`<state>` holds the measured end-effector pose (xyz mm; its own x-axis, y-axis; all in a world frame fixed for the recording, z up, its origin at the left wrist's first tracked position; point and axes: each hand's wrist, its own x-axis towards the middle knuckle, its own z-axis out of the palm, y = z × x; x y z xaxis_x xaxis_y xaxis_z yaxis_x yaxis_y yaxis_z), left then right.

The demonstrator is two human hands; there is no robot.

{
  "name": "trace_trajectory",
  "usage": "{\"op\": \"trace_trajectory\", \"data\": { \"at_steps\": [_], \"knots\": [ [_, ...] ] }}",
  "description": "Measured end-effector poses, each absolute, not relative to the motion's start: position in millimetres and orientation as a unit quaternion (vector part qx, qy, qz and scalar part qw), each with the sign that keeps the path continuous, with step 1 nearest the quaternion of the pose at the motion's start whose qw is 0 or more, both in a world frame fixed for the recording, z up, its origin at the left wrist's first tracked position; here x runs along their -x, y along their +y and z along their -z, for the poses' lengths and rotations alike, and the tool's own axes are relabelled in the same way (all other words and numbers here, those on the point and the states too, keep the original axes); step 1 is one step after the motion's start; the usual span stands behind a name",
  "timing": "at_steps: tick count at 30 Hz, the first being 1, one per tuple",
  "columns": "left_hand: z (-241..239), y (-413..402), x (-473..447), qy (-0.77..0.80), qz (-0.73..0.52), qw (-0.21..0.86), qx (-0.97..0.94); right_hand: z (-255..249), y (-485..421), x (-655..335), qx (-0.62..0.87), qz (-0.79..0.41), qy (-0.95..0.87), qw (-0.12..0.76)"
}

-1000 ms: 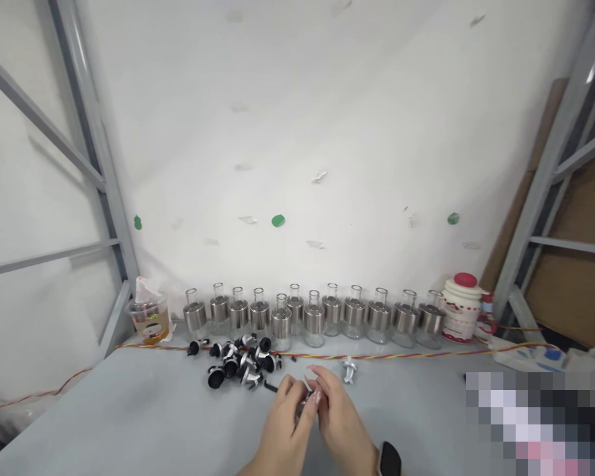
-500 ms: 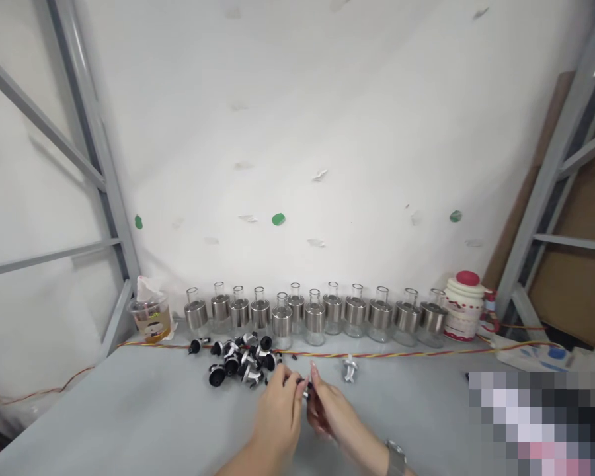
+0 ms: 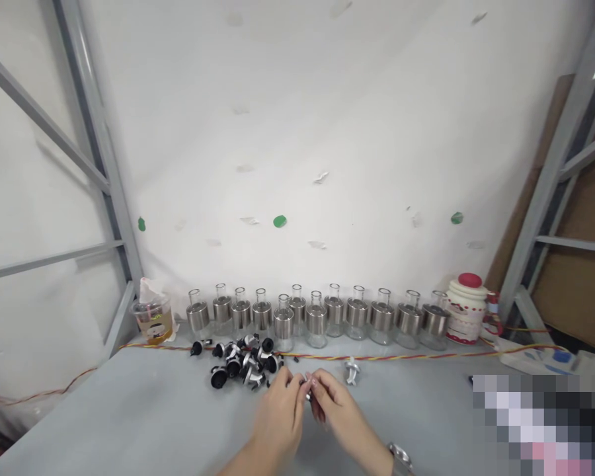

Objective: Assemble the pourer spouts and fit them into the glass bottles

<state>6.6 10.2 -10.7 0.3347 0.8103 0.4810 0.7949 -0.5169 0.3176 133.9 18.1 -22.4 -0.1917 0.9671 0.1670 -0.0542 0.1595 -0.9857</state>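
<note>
Pinching together over the grey surface [image 3: 129, 423], our left hand [image 3: 277, 420] and right hand [image 3: 334, 413] meet fingertip to fingertip around a small silver-and-black cap [image 3: 307, 390], and that is where the piece sits right now: caught between both sets of fingers, just above the surface and near its middle. We read both grips as narrow and closed on that one part, each hand taking a side, which looks like a way to steady something tiny enough to slip from one hand alone. Just to our left lies a loose heap of caps [image 3: 240, 367], close enough that the left hand is nearly beside it, a handy pile within easy reach. A single silver cap [image 3: 351, 370] stands apart on the right, clear of the heap. Behind all this, a row of glass bottles [image 3: 317, 320] with steel collars lines the white wall [image 3: 297, 132], necks open, pushed back so the working area stays free. A twisted red-and-yellow cable [image 3: 401, 356] runs in front of them, a plastic drink cup [image 3: 153, 317] sits at the left end, and a red-topped jar [image 3: 469, 307] closes the right. On our right wrist a watch [image 3: 401, 457] peeks in.
</note>
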Motion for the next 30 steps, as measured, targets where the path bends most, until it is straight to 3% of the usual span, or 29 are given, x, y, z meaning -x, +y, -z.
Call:
{"op": "trace_trajectory", "data": {
  "at_steps": [10, 17, 20, 24, 30],
  "knots": [
    [10.7, 15.9, -3.8, 0.458, -0.267, -0.114, -0.840, 12.8, 14.7, -139.1, 0.329, -0.679, -0.412, 0.511],
    [16.3, 17.6, -6.3, 0.461, -0.248, -0.077, -0.849, -1.9, 7.6, -143.6, 0.289, -0.776, -0.338, 0.447],
    [17.0, 15.1, -6.9, 0.477, -0.300, 0.042, -0.825, -1.8, 10.6, -148.2, 0.291, -0.749, -0.352, 0.480],
    [11.0, 6.8, -6.4, 0.458, -0.379, 0.222, -0.772, 0.9, 16.0, -150.0, 0.336, -0.627, -0.426, 0.558],
    [2.8, 0.7, -7.3, 0.452, -0.389, 0.294, -0.747, 3.5, 14.2, -144.8, 0.407, -0.452, -0.544, 0.578]
  ]
}}
